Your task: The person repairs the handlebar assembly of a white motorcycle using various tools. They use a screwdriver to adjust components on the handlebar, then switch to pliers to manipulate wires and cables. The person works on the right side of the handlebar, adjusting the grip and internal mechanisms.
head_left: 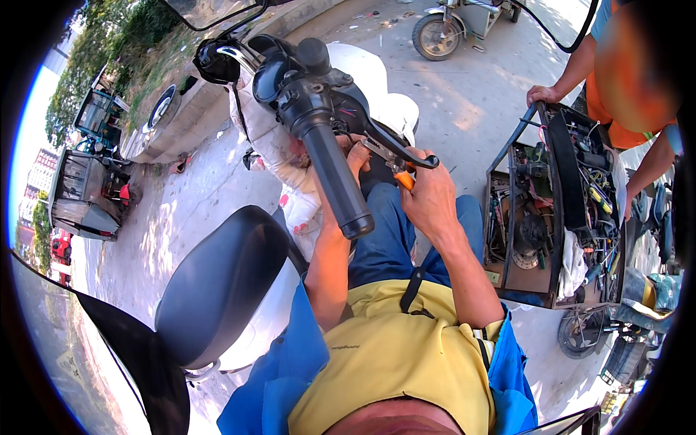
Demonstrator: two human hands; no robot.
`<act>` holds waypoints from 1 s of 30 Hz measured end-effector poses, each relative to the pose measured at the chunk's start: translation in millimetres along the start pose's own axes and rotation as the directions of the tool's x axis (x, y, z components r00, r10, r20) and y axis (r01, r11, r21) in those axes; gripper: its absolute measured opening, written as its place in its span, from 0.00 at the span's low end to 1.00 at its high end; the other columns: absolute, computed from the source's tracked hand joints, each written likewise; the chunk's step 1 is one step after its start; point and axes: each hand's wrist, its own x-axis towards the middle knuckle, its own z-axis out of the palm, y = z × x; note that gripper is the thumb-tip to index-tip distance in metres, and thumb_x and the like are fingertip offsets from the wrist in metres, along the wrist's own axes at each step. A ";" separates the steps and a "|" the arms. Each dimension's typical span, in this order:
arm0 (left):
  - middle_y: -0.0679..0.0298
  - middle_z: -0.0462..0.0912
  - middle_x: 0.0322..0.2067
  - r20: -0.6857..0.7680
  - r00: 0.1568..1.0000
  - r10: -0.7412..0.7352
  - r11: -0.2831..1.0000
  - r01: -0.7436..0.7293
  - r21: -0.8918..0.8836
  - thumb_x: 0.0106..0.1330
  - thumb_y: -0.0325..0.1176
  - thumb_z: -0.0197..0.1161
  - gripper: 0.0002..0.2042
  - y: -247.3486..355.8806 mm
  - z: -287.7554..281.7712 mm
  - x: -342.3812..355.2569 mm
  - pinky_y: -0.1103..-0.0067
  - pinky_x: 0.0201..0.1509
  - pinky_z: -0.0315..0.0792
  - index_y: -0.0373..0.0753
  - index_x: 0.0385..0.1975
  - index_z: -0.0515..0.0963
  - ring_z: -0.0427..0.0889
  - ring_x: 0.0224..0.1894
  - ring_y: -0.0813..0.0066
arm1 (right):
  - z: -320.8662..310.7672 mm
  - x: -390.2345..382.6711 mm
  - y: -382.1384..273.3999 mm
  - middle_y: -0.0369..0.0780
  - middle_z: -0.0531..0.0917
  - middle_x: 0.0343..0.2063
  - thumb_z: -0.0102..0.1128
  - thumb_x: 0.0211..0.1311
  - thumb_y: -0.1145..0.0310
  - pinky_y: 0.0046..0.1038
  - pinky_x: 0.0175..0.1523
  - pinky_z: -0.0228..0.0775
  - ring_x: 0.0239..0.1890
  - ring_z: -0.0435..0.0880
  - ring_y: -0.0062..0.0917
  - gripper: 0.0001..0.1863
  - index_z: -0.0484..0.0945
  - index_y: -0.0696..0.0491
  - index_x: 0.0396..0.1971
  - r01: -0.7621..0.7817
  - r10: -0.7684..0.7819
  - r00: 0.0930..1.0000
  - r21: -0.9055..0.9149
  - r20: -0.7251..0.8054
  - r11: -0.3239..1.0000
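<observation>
A black scooter handlebar grip slants across the centre, with a brake lever and switch housing. My right hand is closed on orange-handled pliers, just under the lever's curved end. The pliers' metal jaws reach toward thin wires near the lever's base, though their tip is partly hidden. My left hand is behind the grip, fingers closed beside the jaws; what they hold is hidden. A black padded seat sits at lower left, with white bodywork behind the handlebar.
A person in orange stands at right, hands on a black-framed tool box full of tools and parts. A curb and parked three-wheelers are at left. Another cart's wheel is at the top; a mirror fills lower left.
</observation>
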 end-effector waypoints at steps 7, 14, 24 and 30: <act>0.65 0.83 0.30 0.009 1.000 0.022 0.999 -0.022 0.037 0.71 0.25 0.67 0.04 -0.5 -2.7 1.5 0.83 0.37 0.75 0.35 0.41 0.82 0.80 0.30 0.80 | 2.5 0.2 -1.6 0.49 0.83 0.47 0.65 0.55 0.79 0.45 0.55 0.74 0.51 0.82 0.49 0.24 0.78 0.59 0.55 0.008 -0.009 1.000 0.035 0.020 0.999; 0.64 0.84 0.31 0.016 0.999 0.041 0.999 -0.041 0.013 0.70 0.24 0.67 0.05 -1.7 -0.7 2.4 0.83 0.37 0.75 0.34 0.42 0.82 0.80 0.30 0.80 | 2.2 -1.1 -0.4 0.50 0.83 0.46 0.65 0.55 0.79 0.46 0.52 0.76 0.49 0.83 0.50 0.22 0.78 0.59 0.53 0.019 -0.019 1.000 0.007 -0.001 1.000; 0.66 0.82 0.29 0.014 0.999 0.052 0.998 -0.052 -0.038 0.70 0.25 0.67 0.04 -5.5 1.4 2.0 0.83 0.38 0.74 0.35 0.42 0.81 0.78 0.29 0.80 | 1.9 5.0 2.7 0.49 0.84 0.33 0.67 0.57 0.76 0.48 0.38 0.77 0.36 0.86 0.51 0.12 0.77 0.56 0.41 -0.012 0.012 1.000 -0.106 0.003 0.994; 0.66 0.82 0.31 -0.021 0.998 0.067 0.996 -0.066 0.066 0.69 0.26 0.69 0.04 4.2 13.5 -5.3 0.82 0.40 0.72 0.37 0.39 0.80 0.76 0.31 0.81 | 10.5 3.1 11.2 0.49 0.82 0.25 0.67 0.64 0.72 0.40 0.32 0.73 0.28 0.83 0.45 0.11 0.74 0.56 0.40 -0.053 0.055 0.998 0.066 -0.032 0.996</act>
